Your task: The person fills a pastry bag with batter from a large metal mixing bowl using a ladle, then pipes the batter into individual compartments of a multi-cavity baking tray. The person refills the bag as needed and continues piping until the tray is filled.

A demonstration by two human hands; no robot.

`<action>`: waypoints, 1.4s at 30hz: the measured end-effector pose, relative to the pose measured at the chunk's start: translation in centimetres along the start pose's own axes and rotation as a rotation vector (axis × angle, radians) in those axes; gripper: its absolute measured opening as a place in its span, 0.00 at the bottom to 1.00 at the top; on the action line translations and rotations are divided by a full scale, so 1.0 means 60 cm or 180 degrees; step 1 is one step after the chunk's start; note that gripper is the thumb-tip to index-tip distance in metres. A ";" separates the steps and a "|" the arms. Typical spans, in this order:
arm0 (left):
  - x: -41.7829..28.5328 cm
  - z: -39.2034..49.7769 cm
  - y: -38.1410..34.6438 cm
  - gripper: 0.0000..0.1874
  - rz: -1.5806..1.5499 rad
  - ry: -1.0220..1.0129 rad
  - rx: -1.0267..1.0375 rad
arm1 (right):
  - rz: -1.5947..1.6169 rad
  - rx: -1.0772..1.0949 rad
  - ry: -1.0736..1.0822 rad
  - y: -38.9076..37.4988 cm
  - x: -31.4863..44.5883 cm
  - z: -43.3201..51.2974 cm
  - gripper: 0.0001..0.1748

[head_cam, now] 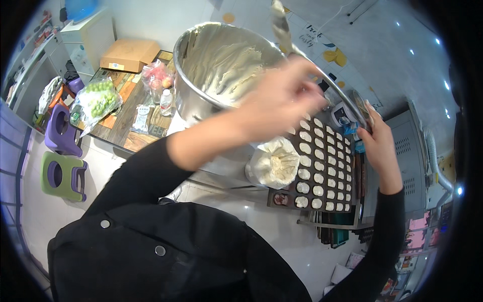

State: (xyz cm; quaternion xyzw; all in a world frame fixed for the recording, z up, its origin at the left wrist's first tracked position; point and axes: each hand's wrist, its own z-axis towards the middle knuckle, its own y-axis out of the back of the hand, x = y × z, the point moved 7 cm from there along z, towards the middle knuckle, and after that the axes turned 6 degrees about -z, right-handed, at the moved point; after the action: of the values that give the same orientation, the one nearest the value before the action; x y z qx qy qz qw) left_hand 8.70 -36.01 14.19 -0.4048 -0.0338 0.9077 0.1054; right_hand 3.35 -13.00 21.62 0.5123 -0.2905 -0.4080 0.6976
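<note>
My right hand point(377, 145) grips one end of a long metal utensil point(339, 90), raised above the table. Its far end, at the top of the view, is coated with pale batter. My left hand point(290, 94) is blurred, near the utensil's middle; whether it touches it I cannot tell. Below and behind my left hand is a large steel mixing bowl point(215, 68), its inner wall smeared with batter. In front of the bowl, a batter-filled piping bag point(279, 162) stands open in a container. To its right, a dark multi-cavity baking tray point(324, 166) holds many portions of batter.
On the wooden-patterned table point(120, 124) at left lie bagged green grapes point(99, 99), a water bottle point(165, 102), a bag of fruit point(156, 75) and a cardboard box point(130, 54). Plastic stools point(62, 175) stand on the floor at left. A grey metal cabinet point(405, 158) stands at right, beyond the tray.
</note>
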 end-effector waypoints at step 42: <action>0.341 -0.189 0.434 0.33 -0.0251 0.1879 -0.1770 | -0.1186 0.3015 -0.0064 -0.466 0.183 0.171 0.10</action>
State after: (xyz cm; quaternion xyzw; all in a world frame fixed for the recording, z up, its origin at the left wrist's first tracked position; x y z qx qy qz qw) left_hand -0.44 -57.19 -12.11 -0.6595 -0.2617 0.7040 0.0318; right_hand -7.24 -31.41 -1.98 0.8116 -0.3540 -0.3539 0.3012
